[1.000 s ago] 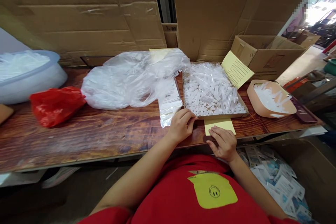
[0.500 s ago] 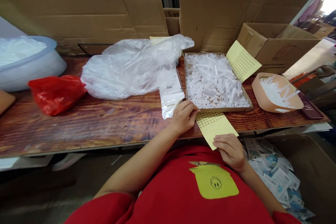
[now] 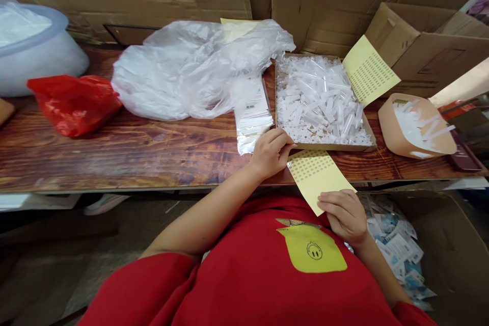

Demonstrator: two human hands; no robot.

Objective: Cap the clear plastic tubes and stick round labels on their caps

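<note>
1 wooden table (image 3: pixel 160 153) holds 1 shallow tray (image 3: pixel 333 147) of plastic pieces (image 3: pixel 319 102); before it, 1 yellow sticker sheet (image 3: pixel 319 178) overhangs the table edge, clamped in the right hand (image 3: pixel 347 216). The left hand (image 3: pixel 269 154) has fingertips together, contents unclear.

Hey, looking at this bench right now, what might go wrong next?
The tray is heaped, so a bump from the left hand might spill tubes. One tube juts past the tub's rim and may drop. The right hand might crease the yellow sheet.
</note>
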